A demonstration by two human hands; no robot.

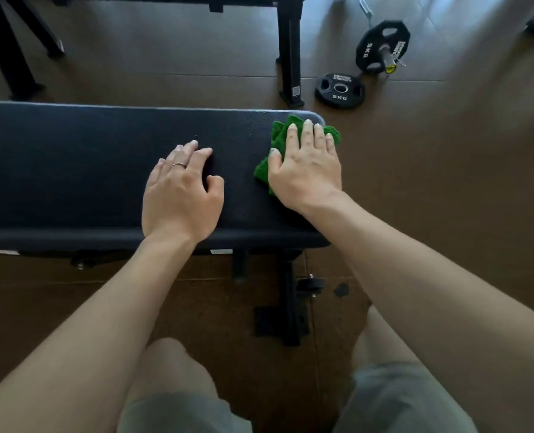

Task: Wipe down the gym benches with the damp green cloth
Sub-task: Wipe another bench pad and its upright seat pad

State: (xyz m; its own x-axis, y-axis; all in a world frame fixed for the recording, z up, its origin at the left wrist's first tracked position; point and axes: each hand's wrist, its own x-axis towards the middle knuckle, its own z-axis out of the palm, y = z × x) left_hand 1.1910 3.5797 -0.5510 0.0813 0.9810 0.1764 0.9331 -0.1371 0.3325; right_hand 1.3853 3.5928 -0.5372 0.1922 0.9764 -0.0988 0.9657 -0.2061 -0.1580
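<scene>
Green cloth (277, 142): under my right hand (306, 170), fingers flat, centre-right. Tabletop (72, 170) runs left. Left hand (181, 195) rests relaxed, nearer the unwiped length.

A crumpled green cloth (280, 142) is lying at the right end of the bench pad (87, 170), near its far right corner. The pad, dark, padded and flat, is stretching leftward, its top facing up.
</scene>
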